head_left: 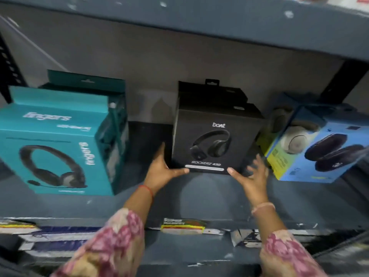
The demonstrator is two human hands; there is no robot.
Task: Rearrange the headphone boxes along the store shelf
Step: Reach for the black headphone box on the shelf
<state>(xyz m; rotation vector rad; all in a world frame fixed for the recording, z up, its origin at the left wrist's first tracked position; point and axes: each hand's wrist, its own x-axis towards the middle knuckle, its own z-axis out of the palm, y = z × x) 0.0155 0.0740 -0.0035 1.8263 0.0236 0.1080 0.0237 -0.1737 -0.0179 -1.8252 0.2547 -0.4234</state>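
Observation:
A black "boat Rockerz" headphone box (211, 136) stands upright in the middle of the dark grey shelf (199, 198). My left hand (161, 172) grips its lower left corner, fingers up the left side and thumb along the bottom front edge. At the lower right corner is my right hand (253, 178), fingers spread and blurred, with its thumb tip touching the bottom edge. A teal "fingers" headset box (54, 148) stands to the left. To the right, a blue box (319, 148) with black earcups pictured leans at an angle.
Another black box (211, 92) stands behind the middle one, and a second teal box (85, 80) behind the left one. The upper shelf (199, 23) hangs low overhead. Price labels (182, 226) line the front edge. Bare gaps lie either side of the black box.

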